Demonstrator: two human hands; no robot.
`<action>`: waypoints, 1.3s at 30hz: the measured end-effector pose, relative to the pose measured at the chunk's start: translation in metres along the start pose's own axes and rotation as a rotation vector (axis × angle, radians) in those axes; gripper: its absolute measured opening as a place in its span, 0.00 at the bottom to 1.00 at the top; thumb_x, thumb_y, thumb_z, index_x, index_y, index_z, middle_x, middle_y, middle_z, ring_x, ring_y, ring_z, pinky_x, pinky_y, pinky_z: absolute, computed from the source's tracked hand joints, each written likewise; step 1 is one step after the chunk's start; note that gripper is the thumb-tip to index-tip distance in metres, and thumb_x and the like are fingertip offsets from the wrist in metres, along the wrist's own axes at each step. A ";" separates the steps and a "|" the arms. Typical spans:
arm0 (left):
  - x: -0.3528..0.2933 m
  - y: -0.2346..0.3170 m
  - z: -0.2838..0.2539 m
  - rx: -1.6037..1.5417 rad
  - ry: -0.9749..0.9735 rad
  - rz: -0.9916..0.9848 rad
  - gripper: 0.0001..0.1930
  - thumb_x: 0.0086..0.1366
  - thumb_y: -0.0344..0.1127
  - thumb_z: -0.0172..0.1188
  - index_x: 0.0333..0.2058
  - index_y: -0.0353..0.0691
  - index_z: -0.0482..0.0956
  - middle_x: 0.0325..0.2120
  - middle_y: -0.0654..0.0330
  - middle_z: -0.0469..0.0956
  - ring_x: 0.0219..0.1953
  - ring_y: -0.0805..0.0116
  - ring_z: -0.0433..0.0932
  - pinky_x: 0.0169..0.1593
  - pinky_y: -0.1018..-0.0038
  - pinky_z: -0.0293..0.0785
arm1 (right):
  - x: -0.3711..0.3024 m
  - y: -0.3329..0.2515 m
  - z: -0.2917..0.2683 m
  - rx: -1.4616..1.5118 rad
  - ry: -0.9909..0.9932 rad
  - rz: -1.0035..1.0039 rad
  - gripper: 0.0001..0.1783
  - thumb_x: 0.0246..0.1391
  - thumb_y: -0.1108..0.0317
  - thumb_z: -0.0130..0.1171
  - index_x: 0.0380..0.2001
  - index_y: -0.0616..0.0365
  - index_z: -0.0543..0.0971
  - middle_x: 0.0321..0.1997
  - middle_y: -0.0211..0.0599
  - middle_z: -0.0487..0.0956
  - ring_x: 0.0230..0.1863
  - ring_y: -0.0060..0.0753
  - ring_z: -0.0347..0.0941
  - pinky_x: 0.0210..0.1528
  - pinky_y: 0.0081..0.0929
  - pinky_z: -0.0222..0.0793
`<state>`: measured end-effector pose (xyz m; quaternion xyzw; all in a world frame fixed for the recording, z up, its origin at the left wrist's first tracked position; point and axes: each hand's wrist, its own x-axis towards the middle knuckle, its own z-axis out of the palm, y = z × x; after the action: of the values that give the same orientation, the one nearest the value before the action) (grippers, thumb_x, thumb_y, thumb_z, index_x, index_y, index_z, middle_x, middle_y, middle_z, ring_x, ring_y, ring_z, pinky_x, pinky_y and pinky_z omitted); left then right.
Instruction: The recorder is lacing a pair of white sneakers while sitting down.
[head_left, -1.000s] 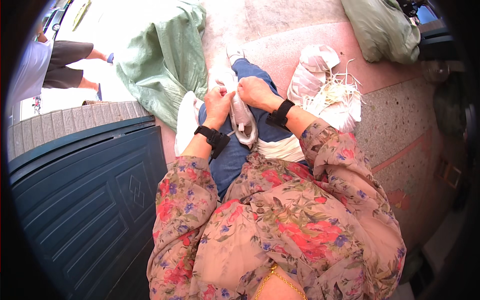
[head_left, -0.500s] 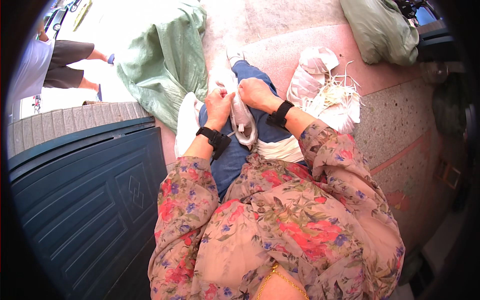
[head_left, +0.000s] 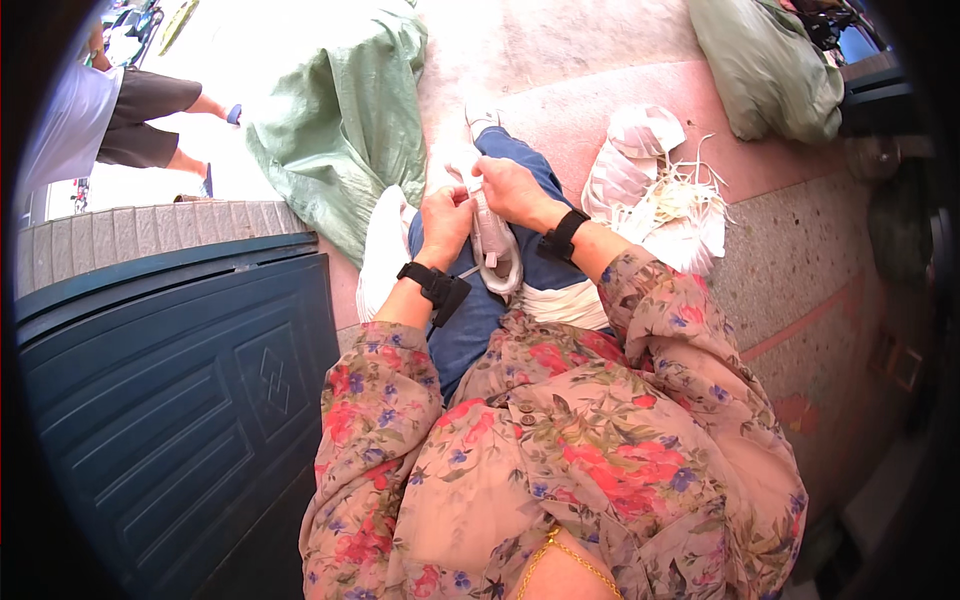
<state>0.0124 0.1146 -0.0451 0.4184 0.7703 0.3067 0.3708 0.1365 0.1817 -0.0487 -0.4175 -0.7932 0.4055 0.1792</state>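
A pale pinkish-white sneaker [head_left: 492,240] lies on my lap, its opening toward my body and its front part largely covered by my hands. My left hand [head_left: 447,220] is closed in a pinch at the shoe's left side; what lies between the fingertips is too small to make out. Over the front of the shoe, my right hand [head_left: 515,190] is closed, with its fingertips against the upper. Both pinches are close together. Across my thighs rests a bundle of cream laces [head_left: 565,308], right behind the shoe.
On the floor to the right sits a white pile [head_left: 650,225] with loose cream laces [head_left: 690,190]. A green sack [head_left: 340,130] lies ahead left, another sack [head_left: 770,70] far right. A blue panelled door [head_left: 180,400] stands left. Beyond it is a person in shorts [head_left: 150,115].
My right fingertips have shifted slightly on the front of the shoe, and my left hand has turned a little. The whole view has moved slightly. The shoe stays on my lap.
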 end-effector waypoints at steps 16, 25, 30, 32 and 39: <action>0.016 -0.007 -0.014 0.704 0.049 0.709 0.05 0.53 0.32 0.53 0.23 0.37 0.72 0.22 0.54 0.72 0.29 0.56 0.71 0.33 0.64 0.68 | -0.011 0.001 0.000 -0.027 -0.073 -0.098 0.20 0.44 0.71 0.50 0.44 0.61 0.66 0.41 0.53 0.72 0.42 0.52 0.70 0.42 0.41 0.65; 0.014 -0.002 -0.091 1.112 0.096 0.840 0.02 0.48 0.26 0.48 0.23 0.39 0.68 0.22 0.56 0.68 0.29 0.59 0.69 0.31 0.69 0.69 | -0.009 0.009 -0.001 -0.096 -0.191 0.087 0.19 0.43 0.67 0.53 0.41 0.60 0.68 0.39 0.51 0.73 0.43 0.49 0.69 0.44 0.36 0.64; -0.010 -0.038 -0.263 1.389 0.542 0.486 0.06 0.53 0.26 0.43 0.21 0.38 0.68 0.21 0.54 0.67 0.26 0.56 0.68 0.30 0.66 0.65 | -0.014 0.009 -0.009 -0.103 -0.157 0.090 0.16 0.43 0.69 0.52 0.38 0.59 0.70 0.40 0.48 0.74 0.44 0.47 0.70 0.44 0.37 0.65; -0.035 -0.067 -0.341 1.170 0.907 0.337 0.10 0.58 0.32 0.45 0.21 0.36 0.70 0.22 0.52 0.69 0.27 0.53 0.70 0.31 0.62 0.66 | -0.016 0.009 -0.011 -0.086 -0.146 0.080 0.17 0.43 0.67 0.53 0.39 0.59 0.70 0.39 0.48 0.74 0.43 0.47 0.70 0.44 0.37 0.65; -0.125 -0.052 -0.429 -0.407 1.428 0.003 0.14 0.61 0.33 0.43 0.34 0.25 0.70 0.29 0.50 0.73 0.33 0.60 0.73 0.37 0.70 0.73 | -0.040 0.021 -0.037 0.084 -0.160 0.030 0.22 0.44 0.60 0.58 0.41 0.60 0.70 0.31 0.48 0.74 0.36 0.45 0.72 0.38 0.35 0.66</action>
<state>-0.3176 -0.0880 0.1842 0.0412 0.7513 0.6413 -0.1505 0.1941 0.1741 -0.0409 -0.3875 -0.7811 0.4731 0.1264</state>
